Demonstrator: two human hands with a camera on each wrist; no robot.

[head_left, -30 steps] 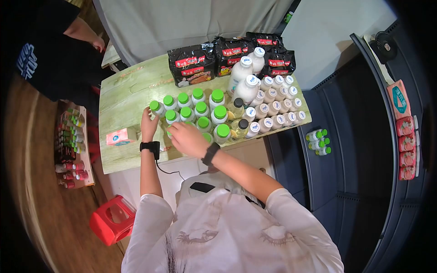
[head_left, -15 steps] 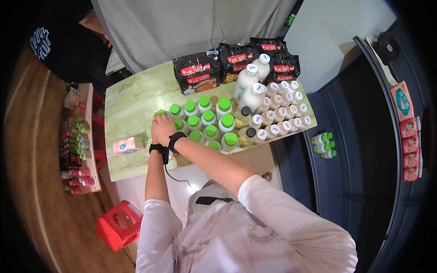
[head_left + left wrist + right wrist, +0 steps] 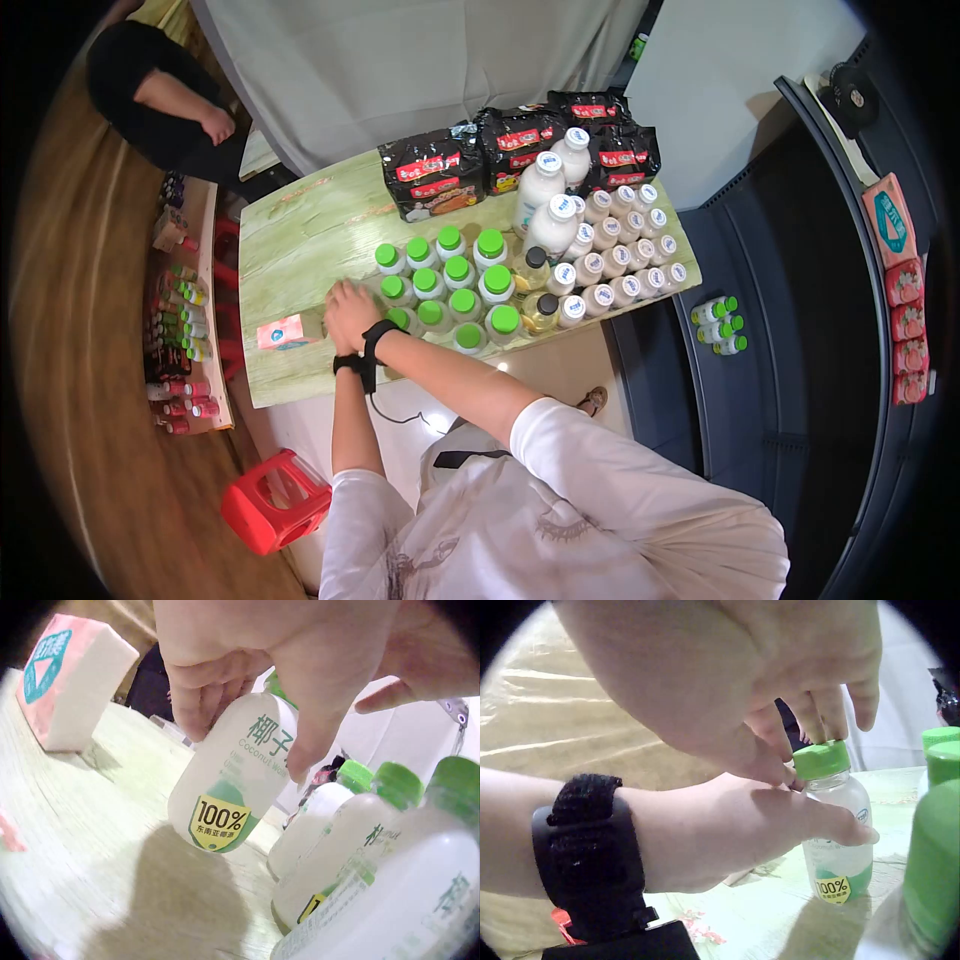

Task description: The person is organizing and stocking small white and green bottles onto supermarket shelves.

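Observation:
My left hand grips a white coconut water bottle with a green cap, thumb on one side and fingers on the other. In the right wrist view the bottle looks upright, close over the table. My right hand reaches across above the left one, its fingertips and thumb at the green cap. From the head view, my right hand covers most of the left hand and the bottle. Several more green-capped bottles stand just right of the hands.
A pink and white box lies left of the hands. Farther right stand brown-capped yellow bottles, large white bottles and rows of small white-capped bottles. Black packages line the back. A red stool stands below; another person is at far left.
My right hand has moved left from the other bottles to the bottle in my left hand. Both hands have since come nearer my body, away from the bottle group. The other person has shifted.

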